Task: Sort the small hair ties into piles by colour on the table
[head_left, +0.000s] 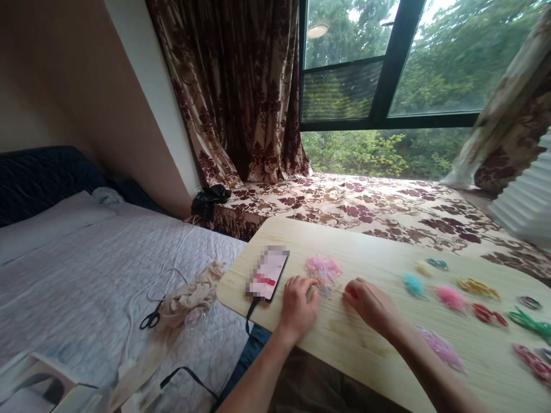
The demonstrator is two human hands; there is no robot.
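A loose pile of small pink and clear bands or strands [323, 269] lies on the pale wooden table [344, 355]. My left hand [300, 304] rests at its near left side, fingers bent, with a gap between thumb and forefinger. Nothing shows clearly in it. On the pile's right, my right hand [371, 304] has its fingers curled in, the tips pressed together near the tabletop. Whatever they pinch is too small to make out. Left of my left hand lies a phone [271, 275] with a lit screen, partly blurred, and a black strap [250, 312].
Right of my hands lie a turquoise bundle [414, 284], a pink bundle [450, 297], a lilac bundle [441, 349], yellow bands [477, 287], red bands [489, 314] and green bands [531, 322]. Scissors [150, 320] and beige cloth [189, 295] lie on the bed [107, 269].
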